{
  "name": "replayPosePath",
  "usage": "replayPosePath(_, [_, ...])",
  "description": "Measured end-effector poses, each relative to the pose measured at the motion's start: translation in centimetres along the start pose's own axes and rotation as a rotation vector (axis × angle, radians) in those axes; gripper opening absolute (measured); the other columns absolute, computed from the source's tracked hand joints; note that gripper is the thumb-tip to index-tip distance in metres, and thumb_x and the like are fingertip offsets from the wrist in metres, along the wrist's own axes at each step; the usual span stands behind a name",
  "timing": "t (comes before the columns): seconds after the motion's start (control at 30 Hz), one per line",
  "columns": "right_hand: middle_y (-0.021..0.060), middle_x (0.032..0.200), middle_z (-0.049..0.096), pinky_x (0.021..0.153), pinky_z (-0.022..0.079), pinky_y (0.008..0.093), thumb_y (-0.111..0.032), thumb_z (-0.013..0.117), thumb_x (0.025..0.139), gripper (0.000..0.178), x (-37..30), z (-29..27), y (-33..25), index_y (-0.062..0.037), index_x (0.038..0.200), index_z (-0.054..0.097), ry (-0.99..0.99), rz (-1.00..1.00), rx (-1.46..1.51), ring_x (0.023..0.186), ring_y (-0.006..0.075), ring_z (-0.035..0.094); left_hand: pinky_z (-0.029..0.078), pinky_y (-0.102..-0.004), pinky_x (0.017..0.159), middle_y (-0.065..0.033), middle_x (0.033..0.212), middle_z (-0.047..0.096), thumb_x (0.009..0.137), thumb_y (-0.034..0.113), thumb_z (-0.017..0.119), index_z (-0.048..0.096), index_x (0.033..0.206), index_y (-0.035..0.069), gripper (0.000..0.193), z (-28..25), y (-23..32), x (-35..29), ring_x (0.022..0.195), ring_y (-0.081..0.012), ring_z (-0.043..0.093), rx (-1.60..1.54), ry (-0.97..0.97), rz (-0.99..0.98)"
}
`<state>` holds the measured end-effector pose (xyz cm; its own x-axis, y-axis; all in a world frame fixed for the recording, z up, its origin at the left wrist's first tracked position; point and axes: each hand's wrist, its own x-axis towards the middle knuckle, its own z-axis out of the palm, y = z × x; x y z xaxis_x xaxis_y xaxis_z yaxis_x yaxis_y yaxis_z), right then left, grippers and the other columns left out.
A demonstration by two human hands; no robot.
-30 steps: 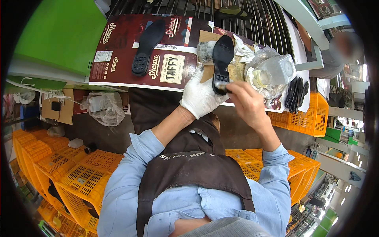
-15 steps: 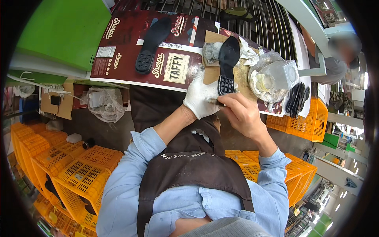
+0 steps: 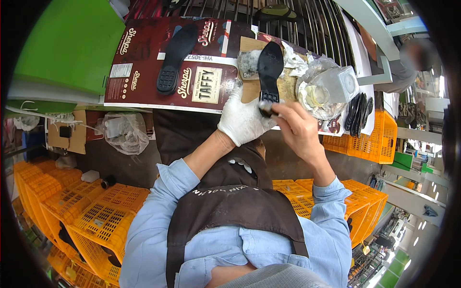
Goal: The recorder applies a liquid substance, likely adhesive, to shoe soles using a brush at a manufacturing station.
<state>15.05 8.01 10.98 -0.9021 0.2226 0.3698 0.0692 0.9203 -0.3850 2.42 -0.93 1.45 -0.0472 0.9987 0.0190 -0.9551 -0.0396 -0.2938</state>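
My left hand (image 3: 242,117), in a white glove with a smudged thumb, holds a black shoe sole (image 3: 271,67) by its heel end. The sole points away from me, its gridded heel nearest. My bare right hand (image 3: 300,127) pinches a small dark tool with a pale tip (image 3: 267,107) against the heel; motion blurs it, and the fingers partly hide it. A second black shoe sole (image 3: 177,57) lies on the maroon printed cardboard (image 3: 144,53) to the left. Just behind the held sole sits a greyish, smudged block (image 3: 248,65) on a piece of brown cardboard (image 3: 249,89).
At the right stand a clear plastic tub (image 3: 343,84) and a plastic-lined bowl (image 3: 312,103), with crumpled white paper (image 3: 294,60) behind. Several black soles (image 3: 357,115) stand on edge beyond them. Metal rollers (image 3: 317,24) run at the back. Yellow crates (image 3: 103,216) flank me; another person (image 3: 408,72) is far right.
My right hand has brought the small tool up from beside the glove onto the sole's heel. The view has shifted slightly, and the held sole tilts a little differently.
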Motion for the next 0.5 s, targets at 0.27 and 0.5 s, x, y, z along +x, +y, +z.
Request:
replayPosePath(0.27, [0.0023, 0.078, 0.066, 0.062, 0.046, 0.0204, -0.010, 0.065, 0.085, 0.022, 3.6, 0.4, 4.1, 0.0019, 0.103, 0.067, 0.010, 0.638, 0.597, 0.070, 0.0056, 0.057, 0.036, -0.0514, 0.105, -0.0183, 0.121, 0.054, 0.099, 0.046, 0.033, 0.046, 0.130, 0.005, 0.052, 0.7, -0.9, -0.4, 0.115, -0.0342, 0.051, -0.061, 0.123, -0.025])
replayPosePath(0.5, [0.0099, 0.085, 0.070, 0.066, 0.051, 0.0268, -0.012, 0.066, 0.085, 0.021, 5.1, 2.1, 14.1, 0.0012, 0.101, 0.068, 0.237, 0.592, 0.016, 0.076, 0.0129, 0.066, 0.047, -0.0494, 0.097, -0.0248, 0.135, 0.043, 0.103, 0.029, 0.029, 0.035, 0.137, -0.003, 0.047, -0.9, -0.6, -0.4, 0.112, -0.0423, 0.051, -0.036, 0.155, -0.067])
